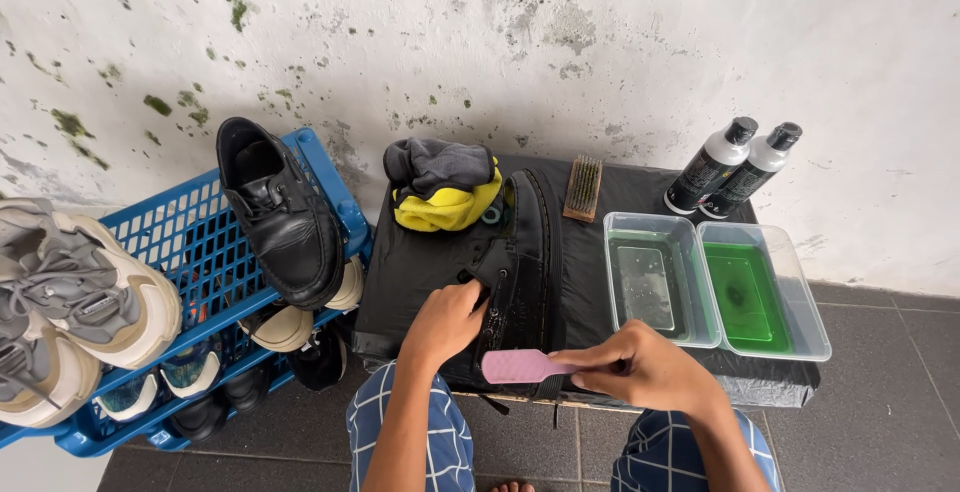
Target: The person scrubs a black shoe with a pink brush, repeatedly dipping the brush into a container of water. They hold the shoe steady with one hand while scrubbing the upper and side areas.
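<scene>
- A black leather shoe (pixel 528 252) lies on its side, sole edge turned up, on the black-covered low table (pixel 620 202), toe toward the far wall, roughly at the table's middle and just left of the two tubs.
- The step in hand looks like scrubbing: the pink brush (pixel 518 366) sits at the shoe's near end, its head level with the heel, so I judge the cleaning is under way at that end rather than finished.
- The next stroke would call for the shoe to be held firm against the push and for the bristles to meet the leather squarely — whether they touch it now, I cannot tell.
- The left hand (pixel 447 320) rests on the shoe's left flank, fingers curled over the upper and pressing down — a steadying hold, wrist bent, forearm rising from the near left.
- The right hand (pixel 640 364) comes in from the near right, fingers closed around the brush handle, thumb on top, knuckles toward the tubs.
- Right of the shoe, a clear tub of water (pixel 655 287) stands side by side with a tub of green liquid (pixel 760 297); two bottles (pixel 735 167) stand beyond them by the wall.
- At the far edge lie a wooden brush (pixel 583 188) and a bundle of grey and yellow cloths (pixel 443 184).
- To the left, a blue crate (pixel 215 242) holds more shoes, with another black shoe (pixel 278 212) on top.
</scene>
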